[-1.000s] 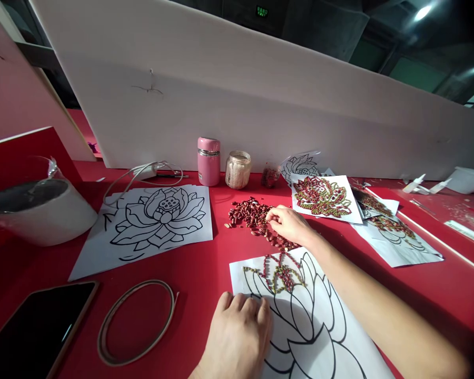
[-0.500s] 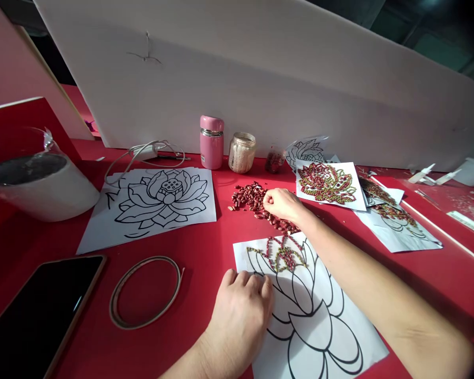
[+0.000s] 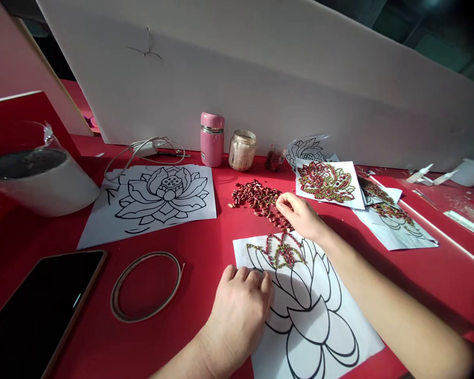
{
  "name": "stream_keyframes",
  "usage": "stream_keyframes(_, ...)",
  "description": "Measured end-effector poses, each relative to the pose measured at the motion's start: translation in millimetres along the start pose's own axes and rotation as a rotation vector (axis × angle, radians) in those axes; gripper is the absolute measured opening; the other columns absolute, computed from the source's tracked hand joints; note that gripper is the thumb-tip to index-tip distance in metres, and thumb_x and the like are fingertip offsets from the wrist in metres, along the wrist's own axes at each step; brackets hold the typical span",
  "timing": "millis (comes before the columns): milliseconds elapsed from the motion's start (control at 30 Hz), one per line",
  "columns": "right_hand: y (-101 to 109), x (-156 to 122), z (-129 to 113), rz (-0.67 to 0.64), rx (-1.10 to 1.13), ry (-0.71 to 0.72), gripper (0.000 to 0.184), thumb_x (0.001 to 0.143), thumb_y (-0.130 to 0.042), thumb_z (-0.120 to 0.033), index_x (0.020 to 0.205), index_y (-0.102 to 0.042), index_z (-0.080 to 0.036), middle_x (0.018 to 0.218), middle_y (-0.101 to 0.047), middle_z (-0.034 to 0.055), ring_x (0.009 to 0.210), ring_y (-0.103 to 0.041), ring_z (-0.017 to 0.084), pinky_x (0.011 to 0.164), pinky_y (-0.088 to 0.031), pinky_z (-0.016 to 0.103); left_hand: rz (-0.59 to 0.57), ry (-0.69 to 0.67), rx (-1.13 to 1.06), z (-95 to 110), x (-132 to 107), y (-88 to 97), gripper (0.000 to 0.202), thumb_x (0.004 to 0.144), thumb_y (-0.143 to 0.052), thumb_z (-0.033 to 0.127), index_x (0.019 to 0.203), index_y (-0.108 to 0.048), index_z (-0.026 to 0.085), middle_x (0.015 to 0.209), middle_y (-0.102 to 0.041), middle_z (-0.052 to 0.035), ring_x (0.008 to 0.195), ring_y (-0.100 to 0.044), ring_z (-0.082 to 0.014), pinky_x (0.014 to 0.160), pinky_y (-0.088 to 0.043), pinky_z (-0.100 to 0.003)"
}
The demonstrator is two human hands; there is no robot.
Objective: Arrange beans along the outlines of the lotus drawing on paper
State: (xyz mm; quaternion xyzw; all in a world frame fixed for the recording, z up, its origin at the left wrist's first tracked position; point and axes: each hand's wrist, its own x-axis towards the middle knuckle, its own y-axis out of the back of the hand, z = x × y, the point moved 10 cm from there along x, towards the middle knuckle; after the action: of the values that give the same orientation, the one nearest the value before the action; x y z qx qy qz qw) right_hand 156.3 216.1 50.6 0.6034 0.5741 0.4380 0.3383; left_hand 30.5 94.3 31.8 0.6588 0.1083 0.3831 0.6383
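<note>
My left hand [image 3: 240, 305] lies flat, fingers together, on the left edge of a lotus outline sheet [image 3: 312, 310] at the front of the red table [image 3: 197, 242]. The flower's top part carries glued red and green beans [image 3: 281, 251]. My right hand [image 3: 300, 213] hovers at the near edge of a loose pile of red beans [image 3: 256, 197], fingertips pinched together; whether a bean sits between them is too small to see.
A blank lotus sheet [image 3: 154, 202] lies to the left, finished bean pictures [image 3: 326, 183] to the right. A pink flask [image 3: 212, 139], a jar [image 3: 242, 150] and a charger cable [image 3: 150, 150] stand by the white board. A tape roll [image 3: 35, 179], a dark tablet [image 3: 31, 310] and a ring [image 3: 148, 284] occupy the left.
My right hand has drawn back from the middle of the bean pile toward the near sheet. The left hand stays on the paper. The view tilted down slightly.
</note>
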Motion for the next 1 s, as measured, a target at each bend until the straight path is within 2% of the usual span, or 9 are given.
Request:
stream_keyframes(67, 1.7, -29.9, -15.4, -0.009, 0.255, 0.098, 0.017, 0.085, -0.034, -0.03, 0.081, -0.047, -0.019, 0.086, -0.058, 0.0042, 0.074, -0.054, 0.012, 0.063, -0.044, 0.024, -0.002, 0.004, -0.009, -0.4, 1.0, 0.5, 0.014, 0.078, -0.048, 0.016, 0.09, -0.056, 0.018, 0.064, -0.053, -0.0008, 0.058, -0.047, -0.0158, 0.056, -0.029, -0.03)
stream_keyframes(100, 0.1, -45.1, -22.5, -0.025, 0.31, 0.129, 0.016, 0.085, -0.036, -0.03, 0.079, -0.048, -0.02, 0.093, -0.057, 0.0056, 0.081, -0.055, 0.013, 0.065, -0.044, 0.025, -0.005, 0.008, -0.017, -0.8, 1.6, 0.8, 0.013, 0.078, -0.048, 0.017, 0.088, -0.056, 0.018, 0.065, -0.053, -0.0008, 0.059, -0.047, -0.0156, 0.056, -0.029, -0.03)
stream_keyframes(200, -5.6, -82.3, -36.2, -0.006, 0.278, 0.163, 0.012, 0.082, -0.041, -0.025, 0.077, -0.051, -0.022, 0.103, -0.053, 0.0076, 0.106, -0.047, 0.019, 0.084, -0.043, 0.034, -0.02, 0.023, -0.035, -2.0, 3.3, 1.7, 0.009, 0.079, -0.048, 0.016, 0.084, -0.055, 0.018, 0.064, -0.053, -0.0008, 0.059, -0.047, -0.0149, 0.056, -0.029, -0.029)
stream_keyframes(300, -12.2, -99.9, -38.2, 0.048, 0.199, 0.148, 0.01, 0.08, -0.045, -0.023, 0.076, -0.053, -0.023, 0.111, -0.049, 0.0079, 0.111, -0.044, 0.021, 0.089, -0.041, 0.037, -0.025, 0.032, -0.043, -2.2, 4.4, 3.2, 0.008, 0.079, -0.047, 0.016, 0.082, -0.055, 0.018, 0.063, -0.053, -0.0004, 0.058, -0.046, -0.0145, 0.056, -0.027, -0.029)
stream_keyframes(533, -17.9, -101.0, -37.7, 0.107, 0.083, 0.154, 0.009, 0.079, -0.047, -0.023, 0.072, -0.054, -0.022, 0.114, -0.047, 0.0077, 0.111, -0.044, 0.022, 0.091, -0.038, 0.039, -0.041, 0.048, -0.056, -3.2, 4.3, 1.2, 0.007, 0.079, -0.046, 0.016, 0.076, -0.052, 0.019, 0.064, -0.053, 0.0004, 0.057, -0.046, -0.0152, 0.055, -0.026, -0.03)
stream_keyframes(1000, -19.3, -97.6, -32.3, 0.126, 0.069, 0.086, 0.003, 0.072, -0.054, -0.021, 0.069, -0.053, -0.021, 0.116, -0.043, 0.0089, 0.104, -0.046, 0.024, 0.085, -0.04, 0.042, -0.048, 0.047, -0.063, -3.1, 4.1, 0.7, 0.007, 0.08, -0.046, 0.016, 0.078, -0.052, 0.019, 0.065, -0.054, 0.0003, 0.058, -0.045, -0.0149, 0.056, -0.026, -0.03)
